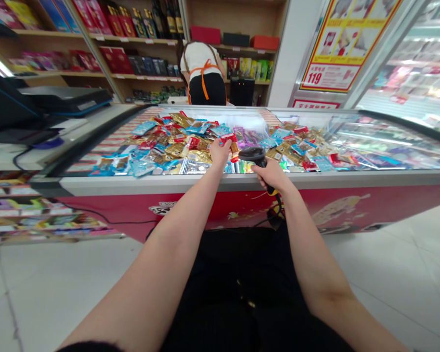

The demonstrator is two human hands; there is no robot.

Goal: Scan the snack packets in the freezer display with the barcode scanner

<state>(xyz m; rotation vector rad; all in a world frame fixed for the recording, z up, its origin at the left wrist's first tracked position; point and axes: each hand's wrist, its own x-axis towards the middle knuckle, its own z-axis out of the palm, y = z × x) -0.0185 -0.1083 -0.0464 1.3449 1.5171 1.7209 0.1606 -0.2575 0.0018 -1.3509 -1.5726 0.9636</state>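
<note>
Left hand (219,152): a red snack packet (228,139) is pinched between thumb and fingers, held over a glass-topped chest freezer (352,179). Right hand (273,177): a black handheld barcode scanner (253,155) is gripped with the fingers closed around its handle, its head angled toward the packet. Foil-wrapped snack packets (161,146) in blue, gold and red are heaped inside the freezer, below both hands. Beyond it, a co-worker (203,73) in an orange apron is seen bent toward wooden shelves (139,39) stocked with boxes and bottles.
</note>
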